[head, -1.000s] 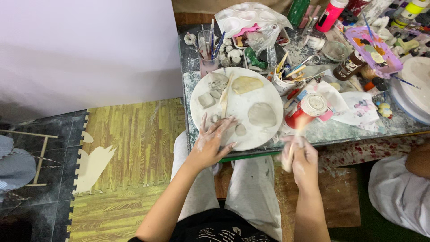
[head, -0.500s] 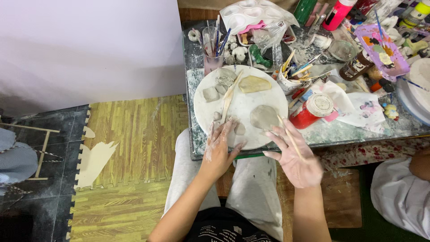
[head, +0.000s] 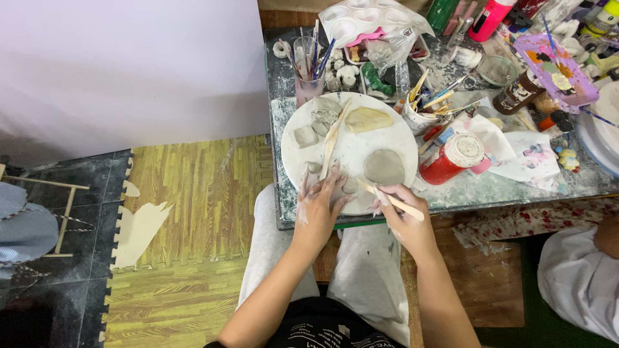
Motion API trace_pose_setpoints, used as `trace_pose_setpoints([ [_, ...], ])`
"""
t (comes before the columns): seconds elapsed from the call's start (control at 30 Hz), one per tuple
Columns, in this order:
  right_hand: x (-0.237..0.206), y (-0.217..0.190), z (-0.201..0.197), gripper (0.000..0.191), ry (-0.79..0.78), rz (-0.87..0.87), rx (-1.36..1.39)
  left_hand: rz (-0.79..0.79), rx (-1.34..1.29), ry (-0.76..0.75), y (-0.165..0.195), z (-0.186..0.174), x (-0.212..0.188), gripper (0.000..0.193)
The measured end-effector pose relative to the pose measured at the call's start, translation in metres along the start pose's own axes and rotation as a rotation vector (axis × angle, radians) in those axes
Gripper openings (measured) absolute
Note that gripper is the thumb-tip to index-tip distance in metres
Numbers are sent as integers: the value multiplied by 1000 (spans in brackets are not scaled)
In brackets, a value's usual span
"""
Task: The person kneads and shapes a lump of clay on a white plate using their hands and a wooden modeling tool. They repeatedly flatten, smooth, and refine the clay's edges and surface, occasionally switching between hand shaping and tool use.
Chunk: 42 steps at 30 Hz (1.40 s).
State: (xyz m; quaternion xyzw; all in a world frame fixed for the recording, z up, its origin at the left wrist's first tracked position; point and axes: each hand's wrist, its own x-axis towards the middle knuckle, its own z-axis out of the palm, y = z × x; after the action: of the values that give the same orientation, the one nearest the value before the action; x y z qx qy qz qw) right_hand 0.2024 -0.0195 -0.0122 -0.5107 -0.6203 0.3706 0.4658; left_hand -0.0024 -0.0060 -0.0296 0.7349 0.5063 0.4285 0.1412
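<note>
The left hand (head: 317,205) is now resting on the near edge of the round white board (head: 351,149), fingers spread apart and flat beside small grey clay lumps (head: 314,167); half a second ago it was hovering lower. A long wooden tool (head: 330,143) is lying across the board. Further right, the flat grey clay disc (head: 384,166) is sitting near the rim. The right hand (head: 401,218), open a moment before, is now closing its fingers on a wooden stick (head: 391,198), pointing toward the disc. A red jar (head: 452,158) is standing on the tabletop (head: 477,190).
</note>
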Motion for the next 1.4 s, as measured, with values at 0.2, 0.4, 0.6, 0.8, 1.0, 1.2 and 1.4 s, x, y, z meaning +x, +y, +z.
trace_pose_setpoints([
  [0.2, 1, 4, 1, 5, 53, -141, -219, 16, 85, 8, 4, 4, 7, 61],
  [0.4, 9, 18, -1, 7, -81, -121, -124, -5, 216, -34, -4, 8, 10, 43],
  [0.6, 7, 11, 0, 9, -47, -198, -204, 40, 86, 45, -6, 10, 4, 39],
  [0.8, 10, 12, -3, 11, 14, -141, -114, 72, 23, 39, -8, 14, -7, 65],
  [1.0, 5, 17, 1, 9, -58, -193, -152, 8, 86, 82, -7, 24, -18, 61],
  [1.2, 4, 24, 0, 7, 15, -145, -86, -20, -31, 37, -7, 30, -24, 74],
  [1.4, 1, 26, -3, 7, -51, -135, -100, -68, -34, 12, -2, 30, -25, 71],
])
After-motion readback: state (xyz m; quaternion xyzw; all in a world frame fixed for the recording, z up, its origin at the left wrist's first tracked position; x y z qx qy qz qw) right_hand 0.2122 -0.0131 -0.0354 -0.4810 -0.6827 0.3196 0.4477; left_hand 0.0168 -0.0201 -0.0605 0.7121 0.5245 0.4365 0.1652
